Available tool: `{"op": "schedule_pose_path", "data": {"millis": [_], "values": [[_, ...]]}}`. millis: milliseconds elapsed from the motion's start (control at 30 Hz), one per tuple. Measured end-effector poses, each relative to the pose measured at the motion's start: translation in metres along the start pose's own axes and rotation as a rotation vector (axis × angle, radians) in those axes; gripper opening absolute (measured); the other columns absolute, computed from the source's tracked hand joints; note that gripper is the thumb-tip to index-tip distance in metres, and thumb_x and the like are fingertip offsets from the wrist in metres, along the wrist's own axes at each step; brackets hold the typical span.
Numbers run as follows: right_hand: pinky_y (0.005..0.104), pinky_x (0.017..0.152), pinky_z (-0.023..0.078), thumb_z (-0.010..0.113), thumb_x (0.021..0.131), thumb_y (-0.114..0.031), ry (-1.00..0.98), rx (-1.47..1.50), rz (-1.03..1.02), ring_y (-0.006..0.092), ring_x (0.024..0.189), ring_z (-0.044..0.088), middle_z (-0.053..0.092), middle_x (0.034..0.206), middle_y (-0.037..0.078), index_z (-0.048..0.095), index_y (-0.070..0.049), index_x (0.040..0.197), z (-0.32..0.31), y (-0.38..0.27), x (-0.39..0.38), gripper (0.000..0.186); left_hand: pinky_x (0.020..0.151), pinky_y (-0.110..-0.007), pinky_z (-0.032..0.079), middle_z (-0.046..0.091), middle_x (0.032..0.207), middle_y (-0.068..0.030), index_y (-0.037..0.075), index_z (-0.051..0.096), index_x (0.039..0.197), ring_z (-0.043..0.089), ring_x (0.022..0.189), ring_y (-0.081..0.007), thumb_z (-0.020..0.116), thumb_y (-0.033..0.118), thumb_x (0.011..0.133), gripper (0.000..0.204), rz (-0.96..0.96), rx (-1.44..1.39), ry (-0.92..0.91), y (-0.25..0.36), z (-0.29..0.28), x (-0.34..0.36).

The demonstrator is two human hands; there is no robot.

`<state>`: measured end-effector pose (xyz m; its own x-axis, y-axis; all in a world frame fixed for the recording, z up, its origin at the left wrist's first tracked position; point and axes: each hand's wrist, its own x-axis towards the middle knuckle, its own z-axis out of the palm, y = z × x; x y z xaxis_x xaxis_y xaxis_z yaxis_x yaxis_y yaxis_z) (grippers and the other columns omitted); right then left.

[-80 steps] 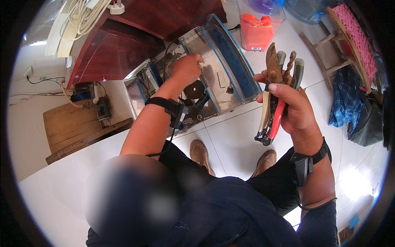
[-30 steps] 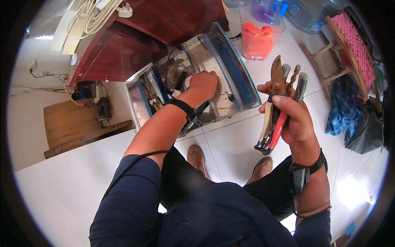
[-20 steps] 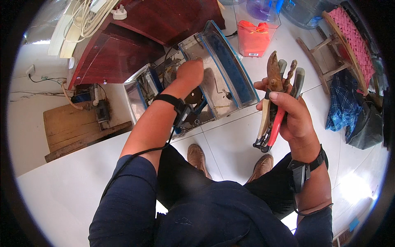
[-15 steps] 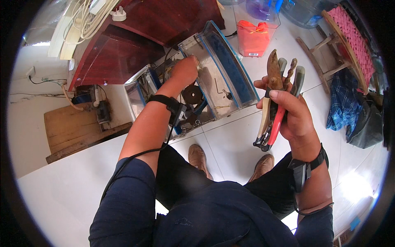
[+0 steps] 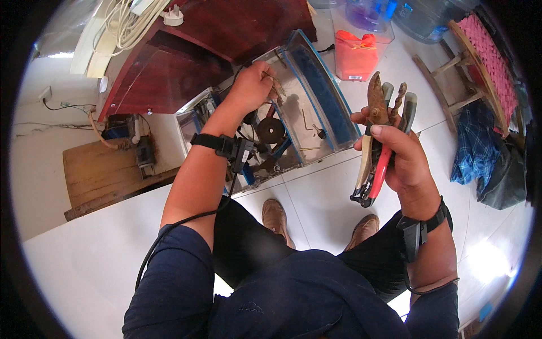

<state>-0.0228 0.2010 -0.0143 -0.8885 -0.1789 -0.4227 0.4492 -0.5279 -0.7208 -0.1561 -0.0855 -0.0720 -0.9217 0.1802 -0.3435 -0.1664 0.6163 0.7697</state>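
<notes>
My left hand (image 5: 251, 86) is over the open toolbox (image 5: 333, 127), its fingers pinched round several thin brownish metal rods (image 5: 277, 89) whose kind I cannot make out. Below it in the box lie a dark round disc (image 5: 271, 130), a hex key (image 5: 305, 120) and other small tools. My right hand (image 5: 407, 158) is held up to the right of the box, closed on a bundle of tools. In it are rusty-bladed pruning shears (image 5: 376, 101) with red and cream handles, a twist drill bit (image 5: 398, 101) and a tool with grey grips (image 5: 410, 107).
A dark red cabinet (image 5: 169, 73) with coiled white cable (image 5: 127, 28) on it stands behind the box. Beyond the box's right end is a clear bin (image 5: 357, 65) with orange contents. A wooden stool (image 5: 451, 101) with a pink woven seat lies on its side at right.
My left hand has risen slightly out of the box, and thin metal rods now show in its fingers. The right hand still holds its tools in nearly the same place.
</notes>
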Motion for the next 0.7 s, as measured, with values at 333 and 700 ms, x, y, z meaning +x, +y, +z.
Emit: {"op": "schedule_pose_path", "data": {"millis": [333, 700], "values": [[0.0326, 0.073, 0.051, 0.064, 0.080, -0.015, -0.010, -0.021, 0.000, 0.0207, 0.079, 0.063, 0.061, 0.108, 0.014, 0.053, 0.003, 0.119, 0.002, 0.004, 0.004, 0.044, 0.059, -0.025, 0.047, 0.065, 0.090, -0.0071, 0.004, 0.050, 0.107, 0.062, 0.070, -0.0134, 0.044, 0.006, 0.095, 0.013, -0.019, -0.274, -0.022, 0.011, -0.009, -0.007], [0.0326, 0.074, 0.052, 0.063, 0.080, -0.014, 0.019, -0.032, 0.001, 0.0203, 0.079, 0.063, 0.061, 0.109, 0.015, 0.052, 0.004, 0.120, 0.006, 0.004, 0.003, 0.045, 0.058, -0.027, 0.051, 0.062, 0.086, -0.0052, 0.006, 0.055, 0.105, 0.065, 0.074, -0.0183, 0.053, 0.016, 0.096, 0.014, -0.058, -0.729, 0.050, 0.004, -0.027, -0.008]]}}
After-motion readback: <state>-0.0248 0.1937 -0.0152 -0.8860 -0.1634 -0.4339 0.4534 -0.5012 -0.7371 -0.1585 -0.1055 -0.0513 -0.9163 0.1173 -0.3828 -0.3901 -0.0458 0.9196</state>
